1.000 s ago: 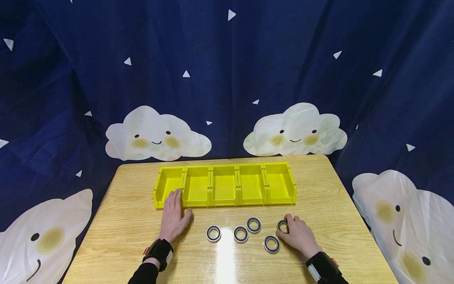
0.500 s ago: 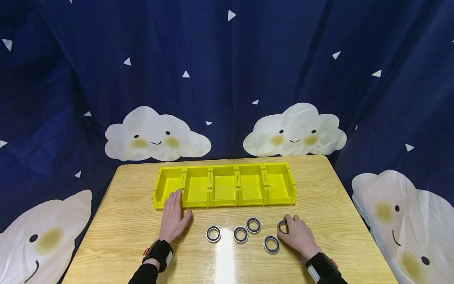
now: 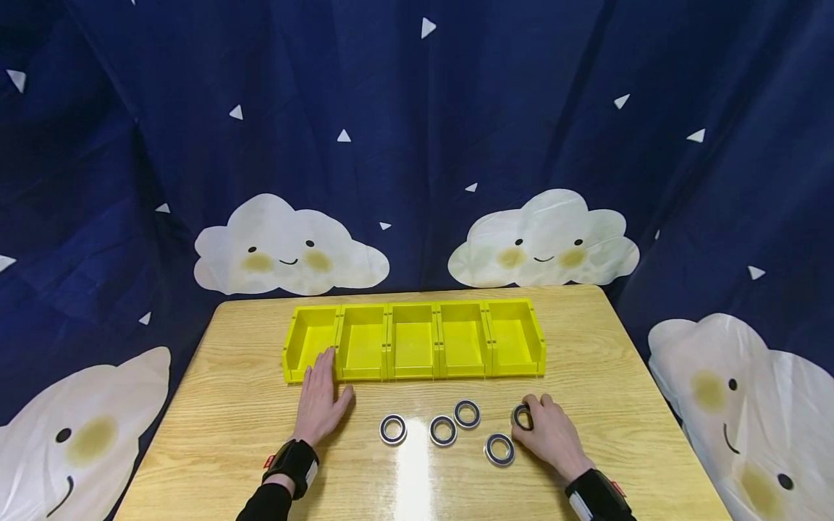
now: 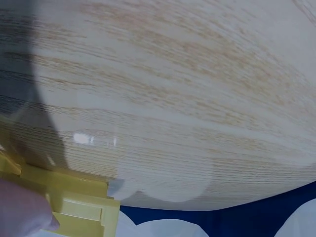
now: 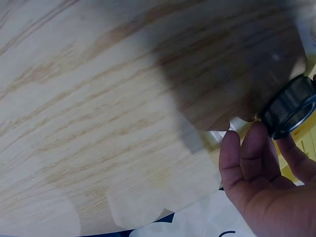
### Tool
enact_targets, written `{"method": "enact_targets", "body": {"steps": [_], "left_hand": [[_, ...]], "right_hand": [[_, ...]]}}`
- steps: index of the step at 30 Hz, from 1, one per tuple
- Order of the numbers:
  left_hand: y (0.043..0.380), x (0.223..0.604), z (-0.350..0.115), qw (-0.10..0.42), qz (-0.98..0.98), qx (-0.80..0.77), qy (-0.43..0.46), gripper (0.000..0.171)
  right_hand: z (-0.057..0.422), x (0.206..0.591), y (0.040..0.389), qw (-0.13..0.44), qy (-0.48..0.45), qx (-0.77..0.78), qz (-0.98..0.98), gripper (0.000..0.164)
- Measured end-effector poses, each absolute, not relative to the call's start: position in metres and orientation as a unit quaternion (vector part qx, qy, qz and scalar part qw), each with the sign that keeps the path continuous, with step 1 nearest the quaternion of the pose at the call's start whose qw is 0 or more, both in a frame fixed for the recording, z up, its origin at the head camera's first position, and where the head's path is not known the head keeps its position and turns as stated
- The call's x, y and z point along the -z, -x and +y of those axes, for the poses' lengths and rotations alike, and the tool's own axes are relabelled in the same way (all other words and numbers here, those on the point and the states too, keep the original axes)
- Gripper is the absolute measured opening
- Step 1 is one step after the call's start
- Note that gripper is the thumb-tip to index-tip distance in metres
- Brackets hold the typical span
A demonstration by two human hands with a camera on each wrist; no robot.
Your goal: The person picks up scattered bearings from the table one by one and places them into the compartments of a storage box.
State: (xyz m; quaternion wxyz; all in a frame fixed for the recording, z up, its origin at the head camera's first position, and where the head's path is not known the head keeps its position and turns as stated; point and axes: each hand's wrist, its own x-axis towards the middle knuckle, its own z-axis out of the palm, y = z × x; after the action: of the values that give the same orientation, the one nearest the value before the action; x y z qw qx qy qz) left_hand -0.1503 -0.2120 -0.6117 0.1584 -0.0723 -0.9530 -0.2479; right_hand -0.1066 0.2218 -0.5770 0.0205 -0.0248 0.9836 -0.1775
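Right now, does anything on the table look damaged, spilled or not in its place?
Nothing stands out. The five yellow bins stand in a straight row, four rings lie flat on the table, and a fifth ring is in the grip of the right hand. No spill or damage shows; the bright patch looks like reflected light.

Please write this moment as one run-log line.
left hand: fingers at front of yellow bin row, left end | right hand: holding dark ring | table: four more rings lying flat, nearer than bin row
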Motion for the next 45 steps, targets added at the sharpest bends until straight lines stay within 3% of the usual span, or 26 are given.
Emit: {"method": "enact_targets", "body": {"steps": [11, 22, 45], "left_hand": [[0.151, 0.608, -0.212, 0.131, -0.955, 0.257, 0.063, 0.083], [0.151, 0.605, -0.212, 0.126, -0.956, 0.257, 0.060, 0.083], [0.151, 0.609, -0.214, 0.114, -0.955, 0.268, 0.056, 0.084]], "right_hand": [[0.226, 0.574, 0.112, 0.014, 0.010, 0.186, 0.982, 0.053], [0.233, 0.554, 0.124, -0.031, 0.024, 0.198, 0.979, 0.055], [0.238, 0.528, 0.157, -0.049, 0.034, 0.193, 0.979, 0.056]]}}
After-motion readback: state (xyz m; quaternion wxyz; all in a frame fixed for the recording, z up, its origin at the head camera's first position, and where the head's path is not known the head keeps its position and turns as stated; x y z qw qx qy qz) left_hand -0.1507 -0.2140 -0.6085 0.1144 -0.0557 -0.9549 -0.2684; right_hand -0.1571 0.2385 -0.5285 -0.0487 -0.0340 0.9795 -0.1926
